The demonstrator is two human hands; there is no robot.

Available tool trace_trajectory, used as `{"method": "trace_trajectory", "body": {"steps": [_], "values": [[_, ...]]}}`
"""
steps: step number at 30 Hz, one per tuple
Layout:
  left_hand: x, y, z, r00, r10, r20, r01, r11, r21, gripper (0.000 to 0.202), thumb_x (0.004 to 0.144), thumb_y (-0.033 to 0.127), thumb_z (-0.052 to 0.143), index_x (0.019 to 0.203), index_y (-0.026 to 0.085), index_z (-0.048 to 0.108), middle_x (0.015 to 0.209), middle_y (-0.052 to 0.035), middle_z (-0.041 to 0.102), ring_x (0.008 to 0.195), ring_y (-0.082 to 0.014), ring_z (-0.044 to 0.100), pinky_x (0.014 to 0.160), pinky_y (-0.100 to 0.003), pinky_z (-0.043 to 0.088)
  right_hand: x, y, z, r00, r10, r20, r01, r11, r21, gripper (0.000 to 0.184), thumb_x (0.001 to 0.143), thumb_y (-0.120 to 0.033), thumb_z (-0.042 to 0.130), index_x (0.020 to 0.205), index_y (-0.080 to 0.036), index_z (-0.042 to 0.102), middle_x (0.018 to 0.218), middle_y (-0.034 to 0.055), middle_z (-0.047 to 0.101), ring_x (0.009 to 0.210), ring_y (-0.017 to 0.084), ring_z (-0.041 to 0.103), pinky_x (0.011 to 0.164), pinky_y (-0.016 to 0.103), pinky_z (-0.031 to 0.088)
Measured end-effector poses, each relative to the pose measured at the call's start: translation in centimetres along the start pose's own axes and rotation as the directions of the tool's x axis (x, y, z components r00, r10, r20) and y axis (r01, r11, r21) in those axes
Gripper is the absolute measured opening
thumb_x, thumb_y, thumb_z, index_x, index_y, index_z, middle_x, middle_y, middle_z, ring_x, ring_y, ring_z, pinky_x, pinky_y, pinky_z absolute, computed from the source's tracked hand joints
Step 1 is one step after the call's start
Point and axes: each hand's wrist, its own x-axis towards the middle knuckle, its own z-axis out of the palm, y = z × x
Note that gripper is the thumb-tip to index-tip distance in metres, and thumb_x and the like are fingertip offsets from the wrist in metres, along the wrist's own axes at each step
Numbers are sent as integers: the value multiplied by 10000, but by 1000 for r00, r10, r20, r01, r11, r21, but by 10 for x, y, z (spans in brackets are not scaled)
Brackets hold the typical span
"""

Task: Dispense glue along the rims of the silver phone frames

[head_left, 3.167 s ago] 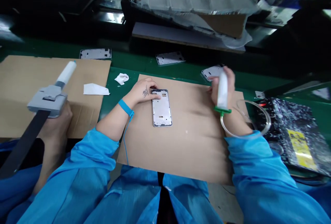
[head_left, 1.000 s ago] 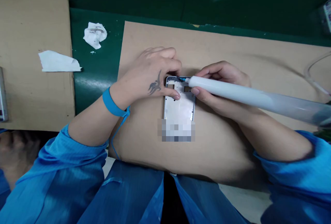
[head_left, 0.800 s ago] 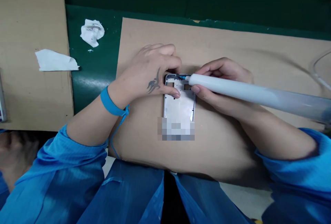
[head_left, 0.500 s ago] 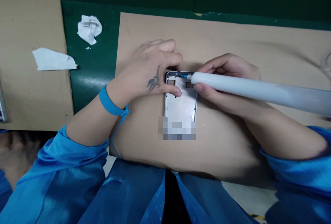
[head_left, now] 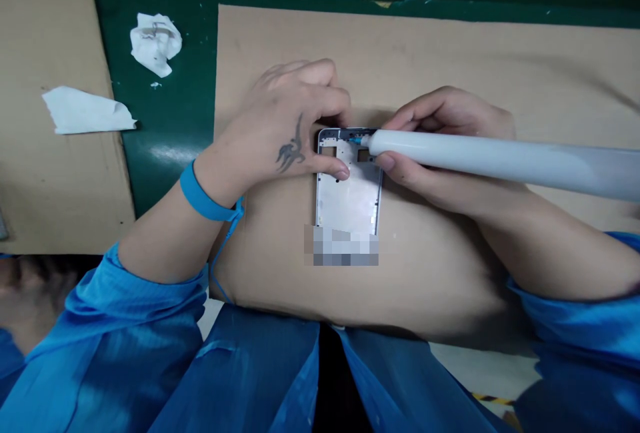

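A silver phone frame point(head_left: 349, 200) lies flat on a brown cardboard sheet point(head_left: 450, 46). My left hand point(head_left: 290, 126) grips its upper left corner, thumb pressed on the plate and fingers curled over the top edge. My right hand point(head_left: 440, 146) is closed round a long white dispensing syringe point(head_left: 500, 161). The syringe's blue tip rests on the frame's top edge, just right of my left thumb. A blue strap point(head_left: 200, 194) circles my left wrist.
A crumpled white wipe point(head_left: 154, 42) lies on the green bench surface point(head_left: 160, 120). A torn white paper point(head_left: 85, 111) rests on a second cardboard sheet point(head_left: 45, 173) at left. Another person's bare arm point(head_left: 25, 293) shows at the lower left edge.
Since 3.2 s ago my right hand brought the syringe down from upright to the frame's top edge. Over the last second both hands stayed put while the view drifted, shifting everything up and left.
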Motion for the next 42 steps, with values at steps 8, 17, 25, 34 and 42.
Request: {"method": "trace_trajectory", "body": {"steps": [8, 17, 25, 34, 42], "values": [[0, 1, 1, 1000, 7, -16, -7, 1000, -5, 710, 823, 841, 905, 1107, 193, 860, 1110, -153, 730, 1003, -348, 690, 861, -524, 514, 1, 5, 3, 997, -52, -49, 52, 998, 16, 409, 809, -579, 1046, 1030, -345, 794, 924, 20, 804, 708, 223, 671, 561, 426, 508], [2, 1, -1, 999, -50, 21, 50, 998, -42, 740, 855, 965, 738, 1093, 273, 848, 1169, -146, 738, 1040, -365, 672, 939, -561, 516, 2, 1, 2, 997, -20, -68, 21, 1000, 8, 323, 827, -457, 1034, 1008, -333, 797, 899, 9, 812, 696, 196, 669, 550, 395, 491], [3, 2, -1, 998, -64, 24, 65, 998, -22, 735, 826, 957, 773, 1064, 264, 827, 1134, -118, 732, 1033, -337, 665, 959, -519, 531, 3, 0, 1, 997, -4, -78, 2, 1000, -26, 343, 859, -606, 986, 957, -370, 758, 943, 34, 820, 736, 250, 691, 580, 455, 526], [1, 3, -1, 999, -35, 21, 36, 999, -12, 766, 865, 984, 711, 1082, 259, 831, 1136, -112, 723, 1028, -336, 680, 927, -534, 527, 5, 4, 3, 991, -53, -124, 51, 998, -23, 302, 820, -471, 1014, 937, -309, 788, 897, 62, 830, 658, 210, 663, 497, 375, 496], [1, 3, -1, 999, -33, 18, 33, 999, -9, 758, 868, 957, 735, 1119, 251, 850, 1156, -129, 733, 1037, -341, 682, 937, -533, 523, 4, 7, 4, 984, -109, -137, 100, 992, -71, 351, 880, -599, 951, 938, -316, 752, 886, 48, 821, 641, 231, 678, 481, 379, 505]]}}
